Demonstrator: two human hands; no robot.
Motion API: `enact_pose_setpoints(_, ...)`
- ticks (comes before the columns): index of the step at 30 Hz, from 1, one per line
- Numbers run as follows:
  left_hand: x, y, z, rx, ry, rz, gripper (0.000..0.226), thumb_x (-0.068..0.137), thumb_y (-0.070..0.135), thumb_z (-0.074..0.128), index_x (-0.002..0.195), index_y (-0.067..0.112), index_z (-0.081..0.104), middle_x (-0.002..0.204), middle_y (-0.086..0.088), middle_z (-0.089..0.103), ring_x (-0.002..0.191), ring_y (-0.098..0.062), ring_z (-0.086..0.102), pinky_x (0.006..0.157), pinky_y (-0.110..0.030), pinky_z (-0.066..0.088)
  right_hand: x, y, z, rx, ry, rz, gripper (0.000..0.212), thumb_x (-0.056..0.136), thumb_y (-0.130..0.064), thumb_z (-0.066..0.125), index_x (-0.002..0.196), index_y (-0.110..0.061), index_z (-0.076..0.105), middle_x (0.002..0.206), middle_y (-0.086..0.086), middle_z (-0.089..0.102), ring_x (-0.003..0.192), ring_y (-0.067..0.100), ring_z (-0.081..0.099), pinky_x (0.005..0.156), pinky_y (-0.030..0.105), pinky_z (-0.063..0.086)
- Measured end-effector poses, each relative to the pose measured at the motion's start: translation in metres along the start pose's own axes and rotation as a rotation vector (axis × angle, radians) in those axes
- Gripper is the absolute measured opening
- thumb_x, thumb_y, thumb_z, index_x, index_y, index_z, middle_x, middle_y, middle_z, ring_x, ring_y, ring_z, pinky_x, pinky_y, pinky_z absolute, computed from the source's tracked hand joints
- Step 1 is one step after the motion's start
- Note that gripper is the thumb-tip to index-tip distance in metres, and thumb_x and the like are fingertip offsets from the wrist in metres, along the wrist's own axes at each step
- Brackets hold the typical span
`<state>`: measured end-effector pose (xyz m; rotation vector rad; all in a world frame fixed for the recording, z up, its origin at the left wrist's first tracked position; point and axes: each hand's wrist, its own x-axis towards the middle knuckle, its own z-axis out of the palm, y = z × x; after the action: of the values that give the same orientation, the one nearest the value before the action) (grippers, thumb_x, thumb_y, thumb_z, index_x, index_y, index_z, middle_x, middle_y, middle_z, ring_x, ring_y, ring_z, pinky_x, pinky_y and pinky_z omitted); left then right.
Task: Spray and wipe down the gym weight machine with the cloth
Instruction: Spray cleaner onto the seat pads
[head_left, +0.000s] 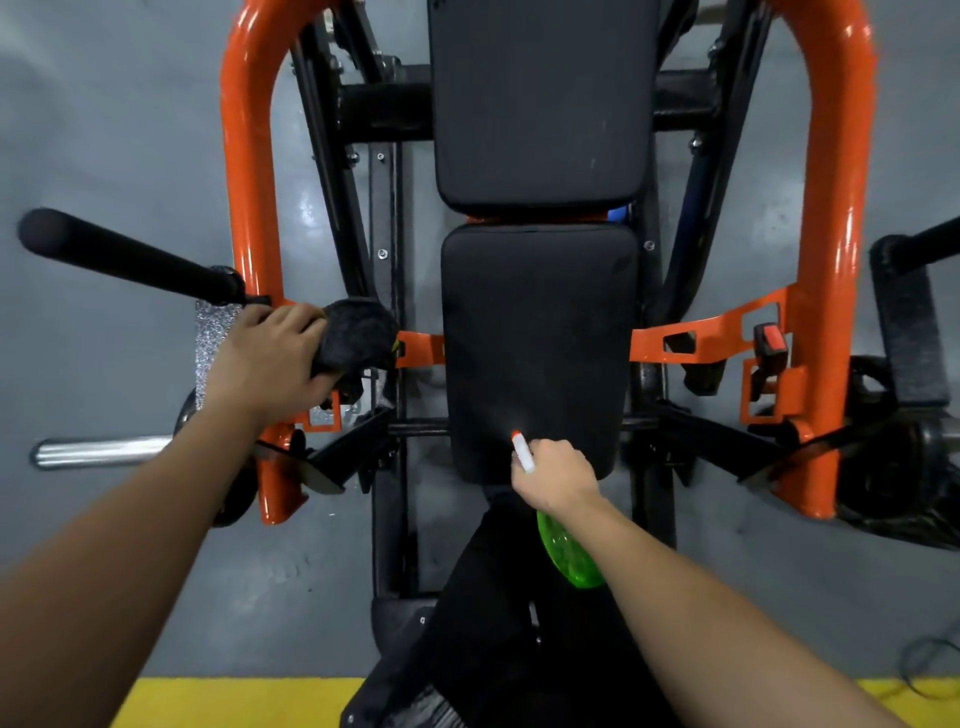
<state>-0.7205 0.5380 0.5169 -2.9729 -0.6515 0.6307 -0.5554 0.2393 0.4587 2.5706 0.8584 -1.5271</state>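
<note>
The weight machine has an orange tubular frame (249, 171) and two black pads: a back pad (540, 104) above and a seat pad (540, 332) below. My left hand (270, 358) grips a bunched black cloth (358, 332) against the orange frame at the seat's left. My right hand (556, 478) holds a green spray bottle (566, 556) with a white and orange nozzle (521, 449). The nozzle points at the lower part of the seat pad. A faint mist hangs just off the nozzle tip.
A black padded handle (124, 260) sticks out at the left, above a chrome plate peg (104, 451). A red lever (774, 339) sits on the right orange bracket. My dark trouser leg (498, 623) stands below the seat. Grey floor with a yellow line (234, 701) lies at the bottom.
</note>
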Motion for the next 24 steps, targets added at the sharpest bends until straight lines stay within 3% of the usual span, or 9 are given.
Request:
enact_pose_setpoints(2,0.0,0.0,-0.002,0.007,-0.004,0.005,0.054,0.084,0.049,0.042,0.111,0.01,0.069,0.119,-0.009,0.068,0.105,-0.032,0.067,0.091,-0.046,0.041,-0.001,0.005,-0.008,-0.006,0.007,0.072,0.027,0.099,-0.024,0.043,0.111,-0.011,0.063,0.086,0.006,0.06,0.096,0.036,0.065,0.082,0.037,0.054)
enact_pose_setpoints(5,-0.001,0.001,-0.003,0.012,-0.003,0.005,0.055,0.083,0.05,0.041,0.109,0.01,0.069,0.118,-0.009,0.068,0.105,-0.032,0.067,0.09,-0.045,0.042,-0.002,0.021,-0.022,0.083,0.067,0.196,0.034,0.1,-0.02,0.045,0.129,-0.008,0.057,0.114,0.016,0.066,0.11,0.039,0.063,0.091,0.039,0.051)
enact_pose_setpoints(7,-0.001,0.0,-0.003,0.0,0.006,0.01,0.055,0.083,0.051,0.042,0.108,0.01,0.07,0.117,-0.009,0.068,0.104,-0.032,0.067,0.089,-0.046,0.042,-0.002,0.035,-0.031,0.156,0.14,0.263,0.034,0.099,-0.021,0.046,0.127,-0.004,0.055,0.12,0.02,0.064,0.112,0.041,0.062,0.092,0.039,0.049)
enact_pose_setpoints(15,0.0,-0.003,-0.001,-0.045,0.022,0.015,0.056,0.083,0.052,0.042,0.106,0.009,0.071,0.115,-0.009,0.069,0.102,-0.032,0.068,0.087,-0.046,0.042,-0.028,0.042,-0.056,0.189,0.084,0.348,0.03,0.094,-0.031,0.047,0.103,-0.011,0.067,0.105,0.011,0.067,0.095,0.034,0.064,0.082,0.036,0.053)
enact_pose_setpoints(18,0.0,-0.002,-0.002,-0.035,0.037,0.021,0.056,0.083,0.053,0.044,0.107,0.011,0.071,0.116,-0.008,0.07,0.104,-0.03,0.068,0.088,-0.046,0.043,-0.028,0.037,-0.062,0.243,0.142,0.232,0.023,0.097,-0.029,0.049,0.096,-0.01,0.062,0.093,0.01,0.065,0.083,0.031,0.06,0.076,0.036,0.051)
enact_pose_setpoints(24,0.002,-0.002,0.001,-0.006,0.055,-0.015,0.053,0.088,0.058,0.049,0.11,0.015,0.071,0.121,-0.004,0.07,0.113,-0.025,0.067,0.09,-0.045,0.044,-0.018,0.018,-0.072,0.185,0.226,0.042,0.015,0.099,-0.028,0.049,0.103,-0.015,0.056,0.088,0.004,0.065,0.085,0.032,0.064,0.075,0.039,0.049)
